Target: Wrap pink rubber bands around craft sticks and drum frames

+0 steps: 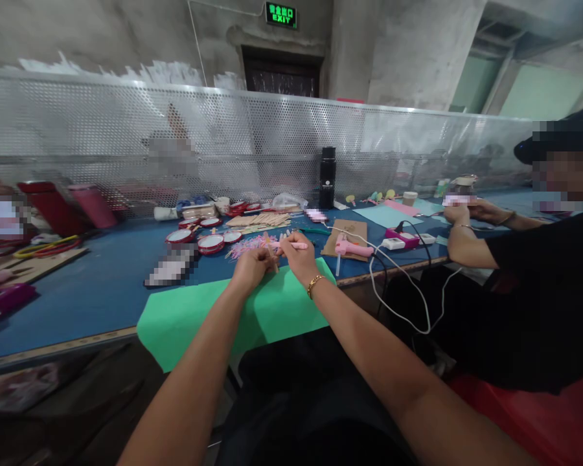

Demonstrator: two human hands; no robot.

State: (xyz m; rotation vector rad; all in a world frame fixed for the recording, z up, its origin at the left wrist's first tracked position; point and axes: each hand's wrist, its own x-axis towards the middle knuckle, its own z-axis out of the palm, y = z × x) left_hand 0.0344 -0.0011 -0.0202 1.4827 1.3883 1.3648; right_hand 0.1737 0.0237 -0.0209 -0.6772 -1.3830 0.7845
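- I see the left hand (251,264) pinching a thin wooden stick (273,257) between thumb and fingers, the stick standing roughly upright.
- My view has the right hand (300,256) just beside it, fingers curled around a pink pen-like tool (293,246); whether the tool touches the stick I cannot tell.
- Beneath both hands I have a green sheet (194,317) draped over the table's front edge.
- Just beyond the hands I make out a heap of pink and purple strips (243,246), with red-rimmed drums (210,244) to its left and a pile of flat wooden sticks (260,221) behind.
- To the right I see a pink glue gun (354,248) on a piece of cardboard (341,230).
- Farther back I find a black bottle (327,180) upright near the perforated metal screen (282,136).
- At far right I see a seated co-worker (539,291) in black sleeves, both hands raised around a blurred object.
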